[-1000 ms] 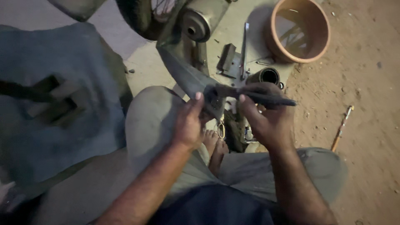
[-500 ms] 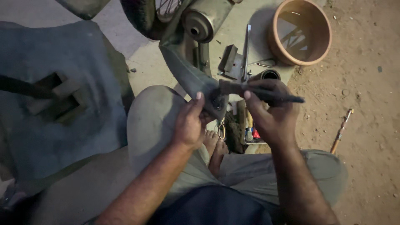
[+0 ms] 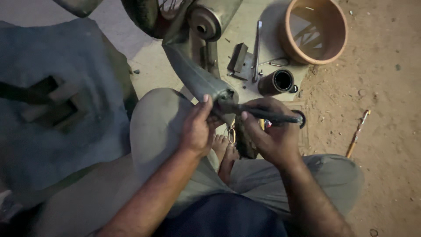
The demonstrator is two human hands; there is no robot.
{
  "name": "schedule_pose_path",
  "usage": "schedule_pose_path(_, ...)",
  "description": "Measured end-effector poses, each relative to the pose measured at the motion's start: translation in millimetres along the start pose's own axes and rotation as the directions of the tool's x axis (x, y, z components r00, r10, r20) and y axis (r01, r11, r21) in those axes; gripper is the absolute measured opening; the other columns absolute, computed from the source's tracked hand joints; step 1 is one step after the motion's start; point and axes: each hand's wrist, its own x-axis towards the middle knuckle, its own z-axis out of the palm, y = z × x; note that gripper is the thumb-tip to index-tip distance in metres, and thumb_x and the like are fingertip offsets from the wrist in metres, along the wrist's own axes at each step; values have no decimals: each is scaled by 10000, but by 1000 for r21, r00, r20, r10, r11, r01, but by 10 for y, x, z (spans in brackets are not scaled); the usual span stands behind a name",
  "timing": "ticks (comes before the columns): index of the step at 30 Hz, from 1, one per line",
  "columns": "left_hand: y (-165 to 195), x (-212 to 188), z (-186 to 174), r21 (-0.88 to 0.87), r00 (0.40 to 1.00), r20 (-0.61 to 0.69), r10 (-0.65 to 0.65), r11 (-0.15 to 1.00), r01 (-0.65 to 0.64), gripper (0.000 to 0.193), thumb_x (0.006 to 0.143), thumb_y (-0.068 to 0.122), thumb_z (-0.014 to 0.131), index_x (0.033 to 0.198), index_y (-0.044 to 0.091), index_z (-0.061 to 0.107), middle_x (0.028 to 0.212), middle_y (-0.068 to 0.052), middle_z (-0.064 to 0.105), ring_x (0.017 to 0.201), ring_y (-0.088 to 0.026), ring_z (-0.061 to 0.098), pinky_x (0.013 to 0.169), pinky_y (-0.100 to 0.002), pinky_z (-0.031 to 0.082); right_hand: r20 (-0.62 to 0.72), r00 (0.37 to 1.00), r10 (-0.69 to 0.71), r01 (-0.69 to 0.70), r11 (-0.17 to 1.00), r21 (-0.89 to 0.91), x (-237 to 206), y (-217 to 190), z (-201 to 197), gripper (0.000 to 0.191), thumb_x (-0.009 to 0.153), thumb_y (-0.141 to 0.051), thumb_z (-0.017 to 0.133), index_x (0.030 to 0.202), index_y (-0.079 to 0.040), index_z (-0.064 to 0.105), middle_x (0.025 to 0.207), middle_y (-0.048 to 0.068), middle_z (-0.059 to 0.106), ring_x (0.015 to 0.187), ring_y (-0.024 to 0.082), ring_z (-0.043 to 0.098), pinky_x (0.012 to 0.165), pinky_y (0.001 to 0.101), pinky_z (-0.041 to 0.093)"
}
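My left hand [image 3: 198, 127] grips the cut end of a grey rubber inner tube [image 3: 195, 74] that runs up toward a wheel at the top. My right hand [image 3: 272, 131] holds a dark rod-like tool [image 3: 267, 115], its tip pressed against the tube's end next to my left thumb. Both hands are above my knees; my bare feet [image 3: 226, 151] show between them.
A clay-coloured bowl of water [image 3: 313, 30] stands at the top right on a pale mat [image 3: 245, 39], with a dark cylinder [image 3: 277, 82], a metal block [image 3: 239, 59] and a flat bar [image 3: 256, 50]. A stick-like tool [image 3: 357, 134] lies on the sandy ground. Grey cloth [image 3: 57, 101] covers the left.
My right hand with the tool has shifted slightly right and up along the tube end. My left hand keeps its grip on the tube.
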Motion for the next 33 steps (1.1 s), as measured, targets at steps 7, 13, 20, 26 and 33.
schedule_pose_path(7, 27, 18, 22, 25, 1000, 4, 16, 1000, -16, 374, 1062, 376, 576, 1188, 28, 635, 1103, -111, 725, 987, -217, 713, 926, -388, 558, -90, 994, 68, -52, 984, 172, 30, 108, -64, 162, 939, -58, 733, 1079, 11, 691, 1020, 88, 731, 957, 138, 711, 860, 275, 572)
schedule_pose_path(13, 46, -30, 57, -31, 998, 61, -6, 999, 8, 409, 1051, 381, 562, 1239, 25, 632, 1147, -103, 720, 1014, -213, 713, 934, -384, 564, -140, 980, 143, -91, 940, 328, -34, 219, 103, 201, 950, -59, 747, 1128, -1, 674, 1043, 97, 715, 946, 143, 672, 847, 275, 556)
schedule_pose_path(20, 53, -1, 43, -3, 999, 31, 14, 1000, -14, 391, 1046, 368, 576, 1240, 32, 628, 1126, -100, 718, 996, -218, 710, 919, -396, 566, 46, 997, -56, 39, 950, 310, -126, 154, -328, 198, 952, -22, 723, 1138, -8, 657, 1226, 123, 722, 1157, 185, 701, 988, 322, 585)
schedule_pose_path(26, 24, -20, 22, 15, 999, 49, 19, 1000, -20, 412, 1041, 395, 568, 1222, 30, 631, 1110, -103, 722, 993, -225, 712, 921, -409, 569, 141, 983, -121, 109, 990, 91, -248, 73, -318, 178, 889, -20, 766, 1040, -29, 671, 1173, 119, 754, 1126, 195, 732, 962, 319, 604)
schedule_pose_path(33, 37, -9, 33, 14, 999, 44, 16, 1000, -17, 407, 1072, 370, 563, 1233, 2, 625, 1143, -117, 708, 1017, -226, 702, 944, -402, 551, 145, 978, -149, 148, 989, 21, -72, 13, -84, 176, 887, -49, 768, 1044, -26, 693, 1166, 115, 761, 1086, 196, 758, 930, 322, 621)
